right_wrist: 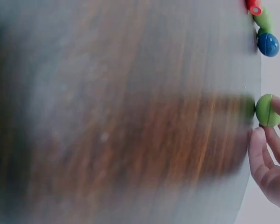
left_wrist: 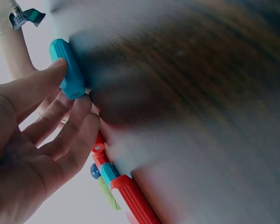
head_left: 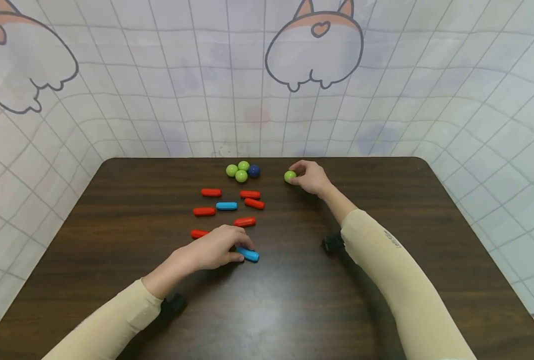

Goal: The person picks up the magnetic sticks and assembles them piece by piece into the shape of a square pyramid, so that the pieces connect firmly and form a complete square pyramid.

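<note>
My left hand pinches a blue ridged stick between thumb and fingers, low over the near middle of the table; the left wrist view shows the thumb on the blue stick. Toward the far edge, my right hand holds a green ball between thumb and fingers. A seam runs round that green ball in the right wrist view. Left of it, several green balls and a dark blue ball sit grouped together.
Several red sticks and another blue stick lie loosely in rows between the balls and my left hand. One red stick is partly hidden behind that hand. A white tiled-pattern curtain hangs behind the dark wooden table.
</note>
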A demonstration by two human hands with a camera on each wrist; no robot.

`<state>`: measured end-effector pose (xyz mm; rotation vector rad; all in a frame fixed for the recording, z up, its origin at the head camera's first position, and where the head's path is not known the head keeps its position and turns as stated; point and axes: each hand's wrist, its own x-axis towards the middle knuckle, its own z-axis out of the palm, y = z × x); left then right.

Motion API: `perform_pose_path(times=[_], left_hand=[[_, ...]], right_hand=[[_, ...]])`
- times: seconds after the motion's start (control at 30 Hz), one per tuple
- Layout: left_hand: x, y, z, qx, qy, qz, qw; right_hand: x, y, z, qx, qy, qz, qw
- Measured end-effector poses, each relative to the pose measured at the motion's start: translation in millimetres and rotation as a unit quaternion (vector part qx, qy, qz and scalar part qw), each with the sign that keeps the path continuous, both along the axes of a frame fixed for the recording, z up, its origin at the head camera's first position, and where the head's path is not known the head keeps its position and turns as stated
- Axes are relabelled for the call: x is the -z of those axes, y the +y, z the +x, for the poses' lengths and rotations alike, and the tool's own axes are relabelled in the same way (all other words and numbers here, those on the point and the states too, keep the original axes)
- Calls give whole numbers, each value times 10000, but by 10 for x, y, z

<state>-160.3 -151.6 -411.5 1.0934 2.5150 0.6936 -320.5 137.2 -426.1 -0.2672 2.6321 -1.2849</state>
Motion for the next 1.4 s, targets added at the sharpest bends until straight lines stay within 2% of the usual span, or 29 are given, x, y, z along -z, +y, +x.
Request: perform_pose_path(times=[0.2, 0.33, 0.67, 1.0, 1.4], left_hand=[[9, 18, -9, -41, 35, -36, 10000], [-2, 32, -21, -66, -12, -66, 10000], [-10, 21, -67, -27, -29, 151, 9999], [-74, 69, -124, -167, -62, 129, 9998], [-101, 143, -194, -138, -96, 51, 9998]], right_hand=[[-4, 28, 58, -182, -58, -94, 9998], [-8, 83, 94, -273, 39, 45, 9996], [-43, 190, 219, -409, 151, 205, 9988], [-57, 248, 336, -665, 179, 125, 9975], [-52, 315, 410, -755, 97, 256, 9968]])
